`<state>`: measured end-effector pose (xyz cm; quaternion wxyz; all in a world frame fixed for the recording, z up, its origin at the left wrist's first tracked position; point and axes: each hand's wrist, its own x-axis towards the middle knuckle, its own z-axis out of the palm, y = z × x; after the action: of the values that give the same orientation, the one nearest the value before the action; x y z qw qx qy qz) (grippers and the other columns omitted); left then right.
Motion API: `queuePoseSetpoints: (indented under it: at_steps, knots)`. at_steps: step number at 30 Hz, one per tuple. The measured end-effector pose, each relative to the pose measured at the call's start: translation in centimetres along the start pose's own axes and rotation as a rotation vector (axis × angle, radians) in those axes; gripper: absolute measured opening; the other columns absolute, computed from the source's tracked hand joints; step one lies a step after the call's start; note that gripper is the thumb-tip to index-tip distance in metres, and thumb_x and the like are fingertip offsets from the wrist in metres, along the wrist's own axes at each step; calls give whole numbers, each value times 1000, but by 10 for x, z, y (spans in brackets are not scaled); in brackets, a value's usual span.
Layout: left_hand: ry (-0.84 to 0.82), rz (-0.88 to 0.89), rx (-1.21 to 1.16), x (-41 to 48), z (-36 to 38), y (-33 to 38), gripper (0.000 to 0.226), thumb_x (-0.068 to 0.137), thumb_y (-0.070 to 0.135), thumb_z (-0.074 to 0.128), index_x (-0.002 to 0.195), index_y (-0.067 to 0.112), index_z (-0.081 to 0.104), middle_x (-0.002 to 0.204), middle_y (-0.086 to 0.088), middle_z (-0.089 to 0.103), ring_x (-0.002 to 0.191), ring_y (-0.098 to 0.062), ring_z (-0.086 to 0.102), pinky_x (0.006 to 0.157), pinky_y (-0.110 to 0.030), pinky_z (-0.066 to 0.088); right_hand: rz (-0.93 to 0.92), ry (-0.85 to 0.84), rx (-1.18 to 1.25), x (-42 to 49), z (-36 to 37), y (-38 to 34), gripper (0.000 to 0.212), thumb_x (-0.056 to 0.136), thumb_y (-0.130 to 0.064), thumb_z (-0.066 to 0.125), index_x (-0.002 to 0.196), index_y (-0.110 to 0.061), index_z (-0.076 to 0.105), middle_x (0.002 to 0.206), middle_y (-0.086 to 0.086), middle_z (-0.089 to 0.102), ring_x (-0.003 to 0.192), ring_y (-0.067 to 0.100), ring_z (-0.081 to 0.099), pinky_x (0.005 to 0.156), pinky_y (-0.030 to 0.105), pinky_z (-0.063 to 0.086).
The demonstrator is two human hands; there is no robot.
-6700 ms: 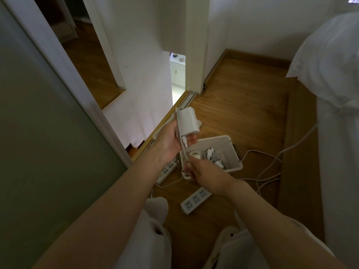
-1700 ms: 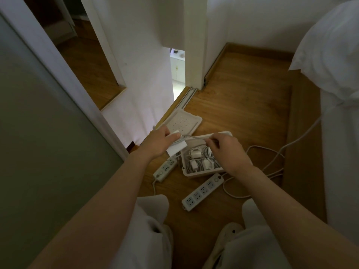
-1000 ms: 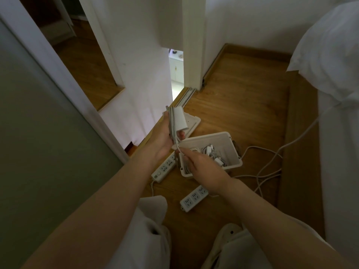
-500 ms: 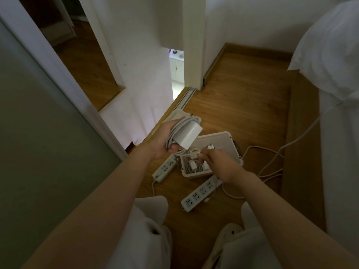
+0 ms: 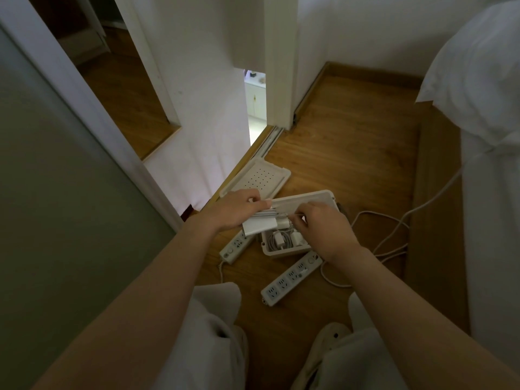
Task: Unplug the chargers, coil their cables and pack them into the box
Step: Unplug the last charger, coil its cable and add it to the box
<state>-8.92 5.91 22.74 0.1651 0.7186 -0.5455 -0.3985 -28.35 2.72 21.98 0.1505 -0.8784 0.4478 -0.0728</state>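
Your left hand (image 5: pixel 235 211) grips the white charger (image 5: pixel 260 226) just above the near-left corner of the box (image 5: pixel 306 197). Its fingers (image 5: pixel 254 203) curl over the top, where several turns of grey cable (image 5: pixel 267 213) are wound around the block. Your right hand (image 5: pixel 323 230) hovers over the open box, thumb and forefinger pinching the cable's free end just beside the charger. Inside the box, below your hands, lie at least 2 coiled chargers (image 5: pixel 281 240), already packed.

The box sits on the wooden floor (image 5: pixel 351 153), hemmed in on 2 sides. 1 power strip (image 5: pixel 235 247) lies just beside its left wall, partly hidden under the charger you hold, and a 2nd power strip (image 5: pixel 289 277) lies along its near edge. The perforated lid (image 5: pixel 261 175) rests upturned behind the box, by the door track. Loose white cords (image 5: pixel 394 235) loop across the floor on the right, near the bed (image 5: pixel 495 220). Your knees and 1 shoe (image 5: pixel 330 337) fill the bottom of the view.
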Motion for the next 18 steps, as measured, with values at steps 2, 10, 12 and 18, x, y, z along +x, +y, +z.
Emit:
queuePoseSetpoints:
  at_steps: [2,10,12,18]
  knots:
    - [60,-4,93,-1,0,-2,35,90,55,46,89,21,54,102,-4,61,90,-23,60,85,-47,53,-6,37,-19,0,-3,-2,24,98,-32,41,95,-17,60,89,-3,56,78,11,49,65,22,37]
    - [352,-30,133,2,10,4,28,99,46,35,106,19,36,94,3,52,73,-12,55,52,-24,41,-130,150,14,-10,-6,-21,29,100,-29,36,110,-17,61,98,-1,62,86,15,58,69,26,46]
    - [422,-37,49,5,13,7,31,99,45,35,108,16,36,95,0,52,76,-15,56,53,-25,41,-167,170,40,-13,-4,-27,29,100,-25,37,110,-15,62,94,1,62,81,18,59,65,26,44]
    - [533,-92,-400,12,14,15,34,100,45,34,110,12,36,90,-1,50,72,-11,54,60,-29,52,-246,11,96,-20,3,-40,49,99,-12,37,146,-16,26,118,4,51,92,21,57,70,29,44]
